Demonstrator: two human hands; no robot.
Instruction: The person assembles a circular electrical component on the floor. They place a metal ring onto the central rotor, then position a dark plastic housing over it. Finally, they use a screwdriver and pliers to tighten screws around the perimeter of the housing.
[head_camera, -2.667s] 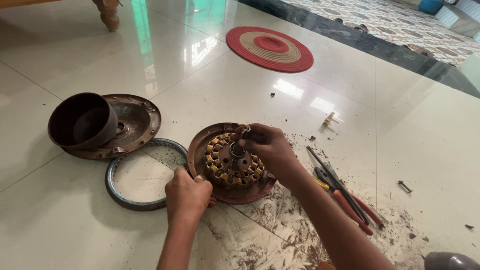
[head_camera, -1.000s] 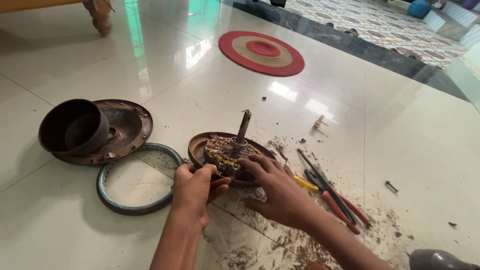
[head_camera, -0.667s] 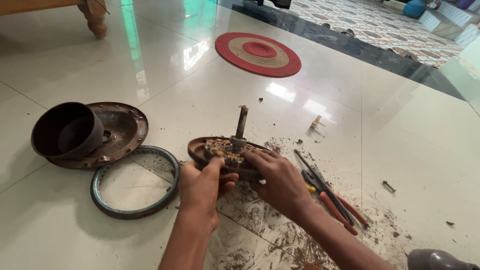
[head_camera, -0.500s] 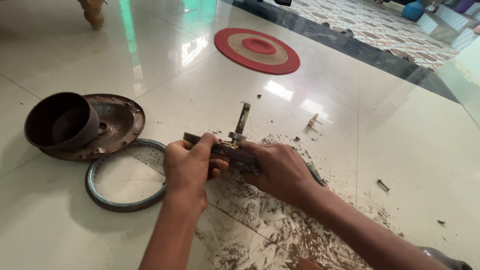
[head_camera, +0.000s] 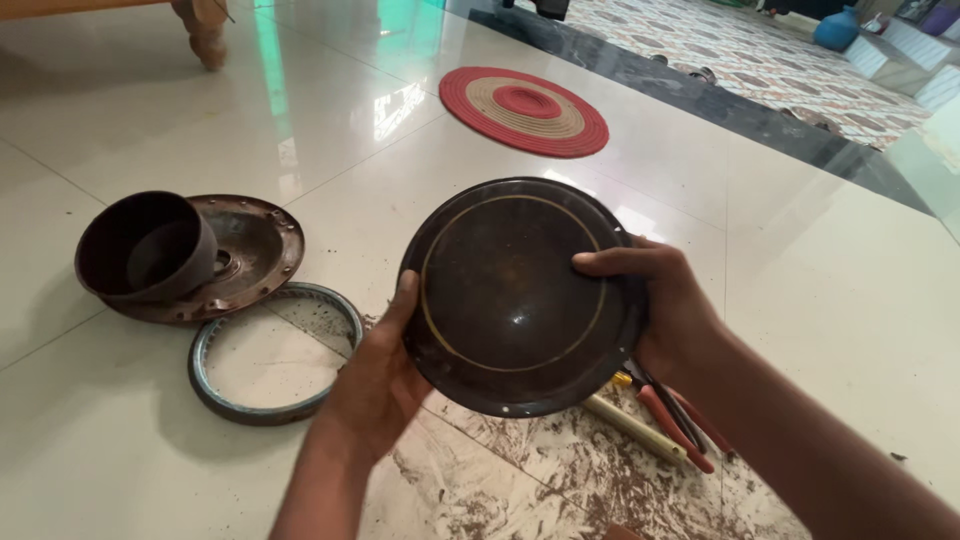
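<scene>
While both hands are lifting it off the floor, the round dark motor housing is tipped up, its smooth underside facing the camera. Left hand is cupping the lower-left rim, fingers spread; right hand is clasping the right rim, thumb across the face. Pliers are lying beneath on the debris-strewn floor; a metal ring and a rusty cover plate with a dark cup are resting leftward, a red mat beyond.
</scene>
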